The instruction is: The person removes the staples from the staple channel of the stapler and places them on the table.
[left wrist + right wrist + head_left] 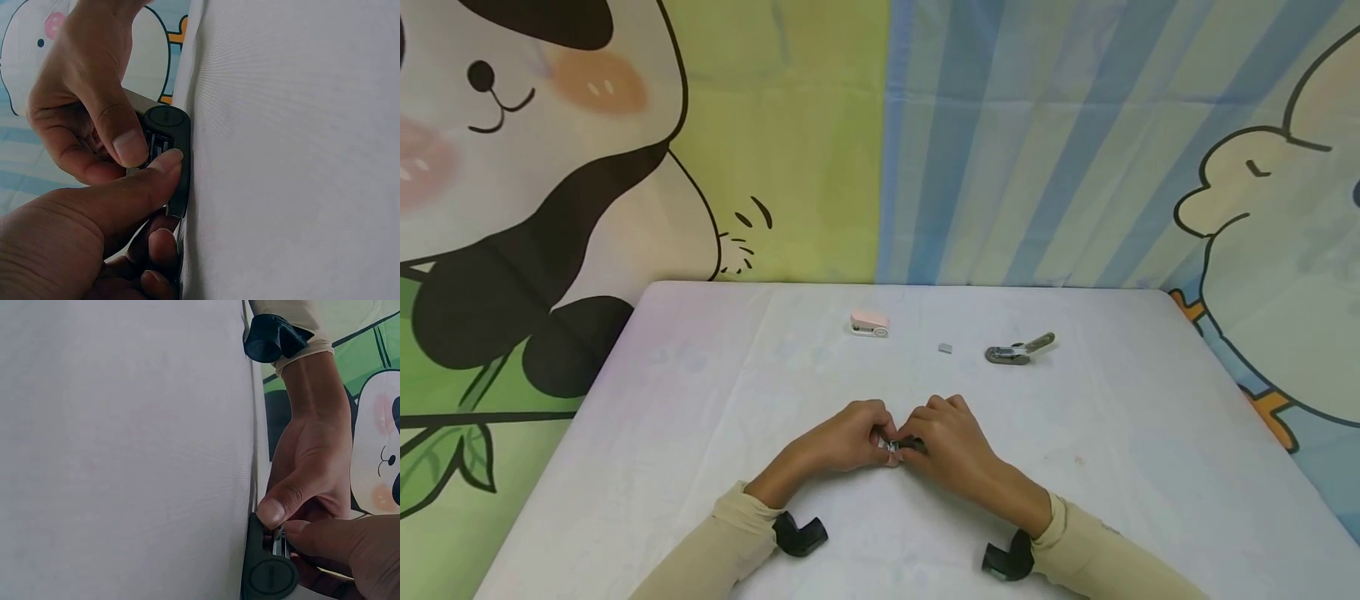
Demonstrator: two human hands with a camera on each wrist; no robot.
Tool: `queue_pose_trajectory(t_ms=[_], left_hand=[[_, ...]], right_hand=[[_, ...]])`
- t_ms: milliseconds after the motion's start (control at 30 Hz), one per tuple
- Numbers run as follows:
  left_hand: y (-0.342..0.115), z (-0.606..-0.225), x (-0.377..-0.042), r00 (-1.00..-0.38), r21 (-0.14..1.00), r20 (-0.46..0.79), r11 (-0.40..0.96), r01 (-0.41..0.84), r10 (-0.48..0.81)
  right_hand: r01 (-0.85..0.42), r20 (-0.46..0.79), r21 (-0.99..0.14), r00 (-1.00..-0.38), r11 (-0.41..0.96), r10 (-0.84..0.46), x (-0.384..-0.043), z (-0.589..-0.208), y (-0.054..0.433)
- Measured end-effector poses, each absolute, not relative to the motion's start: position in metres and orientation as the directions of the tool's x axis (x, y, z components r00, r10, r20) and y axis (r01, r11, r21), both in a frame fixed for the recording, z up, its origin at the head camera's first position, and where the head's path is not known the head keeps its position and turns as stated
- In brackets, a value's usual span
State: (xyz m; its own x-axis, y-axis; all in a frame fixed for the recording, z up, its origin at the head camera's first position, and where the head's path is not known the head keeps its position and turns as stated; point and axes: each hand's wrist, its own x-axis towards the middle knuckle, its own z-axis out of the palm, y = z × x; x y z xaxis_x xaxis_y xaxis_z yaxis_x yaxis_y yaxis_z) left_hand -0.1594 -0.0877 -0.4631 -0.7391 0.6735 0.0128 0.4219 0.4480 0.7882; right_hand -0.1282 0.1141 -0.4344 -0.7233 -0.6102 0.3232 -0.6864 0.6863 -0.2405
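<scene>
A dark grey-green mini stapler (180, 181) with a round end is between my two hands near the front of the table. My left hand (852, 437) grips it, thumb over the body beside the metal staple channel (159, 147). From the other side my right hand (953, 443) pinches at the channel, its thumb close to the left thumb. The round end shows uncovered in the right wrist view, while fingers hide much of the rest of the stapler.
Farther back on the white tabletop (760, 350) stands a pink mini stapler (869, 323). Right of it lie a small grey block (945, 348) that looks like staples and a grey stapler (1009, 354) with its lever raised. A printed cloth (790, 142) hangs behind the table.
</scene>
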Motion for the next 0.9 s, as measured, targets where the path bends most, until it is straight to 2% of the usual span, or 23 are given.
queue_pose_trajectory(t_ms=[200,433,900], left_hand=[[-0.087,-0.462,-0.16,-0.737,0.79,0.015,0.444,0.423,0.675],[-0.087,-0.463,-0.16,-0.736,0.795,0.001,0.445,0.411,0.677],[-0.087,-0.462,-0.16,-0.739,0.801,-0.014,0.45,0.395,0.674]], right_hand=[[-0.689,0.314,-0.276,-0.723,0.67,-0.615,-0.128,-0.432,0.115],[-0.724,0.318,-0.277,-0.69,0.632,-0.651,-0.129,-0.433,0.12],[-0.748,0.327,-0.343,-0.662,0.568,-0.674,-0.132,-0.434,0.128]])
